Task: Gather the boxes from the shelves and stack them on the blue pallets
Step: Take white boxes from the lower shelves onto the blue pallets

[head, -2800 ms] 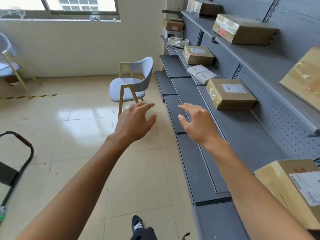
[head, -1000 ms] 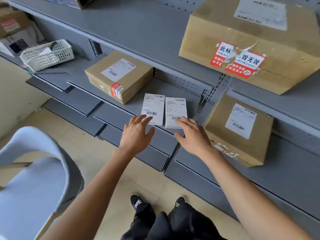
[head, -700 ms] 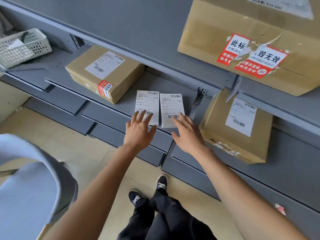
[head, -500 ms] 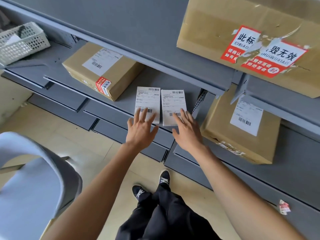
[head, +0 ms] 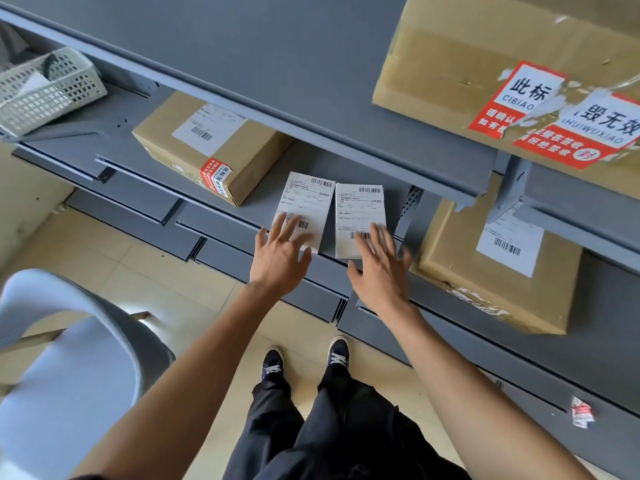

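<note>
Two small white boxes with barcode labels lie side by side on the grey middle shelf (head: 363,161): the left white box (head: 306,199) and the right white box (head: 360,211). My left hand (head: 280,258) reaches over the near end of the left one with spread, straight fingers. My right hand (head: 379,271) does the same over the near end of the right one. Neither hand grips anything. A brown box (head: 211,147) sits to their left, another brown box (head: 498,265) to their right, and a large brown box (head: 502,74) on the shelf above.
A white mesh basket (head: 45,88) stands at the shelf's far left. A grey chair (head: 76,368) is close at my lower left. My feet stand on the tiled floor below the lowest shelves. A scrap of red and white label (head: 581,415) lies on a low shelf at right.
I walked up to the shelves and bent over the two white boxes. Over the last second both hands moved forward until the fingertips came over the boxes' near ends.
</note>
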`<state>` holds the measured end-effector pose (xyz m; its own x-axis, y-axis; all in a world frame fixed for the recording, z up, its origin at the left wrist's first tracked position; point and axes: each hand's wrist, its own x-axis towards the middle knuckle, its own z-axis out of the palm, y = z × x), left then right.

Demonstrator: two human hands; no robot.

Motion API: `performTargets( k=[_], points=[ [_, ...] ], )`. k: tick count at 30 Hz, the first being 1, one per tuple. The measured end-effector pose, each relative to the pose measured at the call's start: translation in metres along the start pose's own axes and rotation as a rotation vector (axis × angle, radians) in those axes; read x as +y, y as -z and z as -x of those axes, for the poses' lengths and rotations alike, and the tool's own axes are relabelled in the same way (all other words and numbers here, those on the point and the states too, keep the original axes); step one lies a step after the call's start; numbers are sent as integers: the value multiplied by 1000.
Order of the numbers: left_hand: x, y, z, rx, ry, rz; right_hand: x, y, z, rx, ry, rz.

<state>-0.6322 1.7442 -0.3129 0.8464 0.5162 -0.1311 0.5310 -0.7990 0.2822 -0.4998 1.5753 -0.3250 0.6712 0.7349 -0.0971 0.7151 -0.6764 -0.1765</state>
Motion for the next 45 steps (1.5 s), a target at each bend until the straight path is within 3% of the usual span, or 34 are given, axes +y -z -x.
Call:
performTargets(
  k=[9, 13, 22, 31, 36, 45],
  points=[
    [-2, 2, -23, -20, 1, -8, -14, -11, -14, 3, -108, -88],
    [-5, -5, -26, -4, -52, -105, -15, -21, -6, 66, -115, -56],
    [-26, -3, -17, -14, -67, -68, -35, -32, 23, 196, -216, -91],
    [-46, 21, 9, 148, -215, 48, -63, -15, 50, 292, -229, -13],
    [-52, 38, 19, 240, -317, 80, -68, 11, 77, 427, -265, -5],
    [19, 63, 48, 332, -531, 106, -31, 60, 153, 581, -415, 41]
  ],
)
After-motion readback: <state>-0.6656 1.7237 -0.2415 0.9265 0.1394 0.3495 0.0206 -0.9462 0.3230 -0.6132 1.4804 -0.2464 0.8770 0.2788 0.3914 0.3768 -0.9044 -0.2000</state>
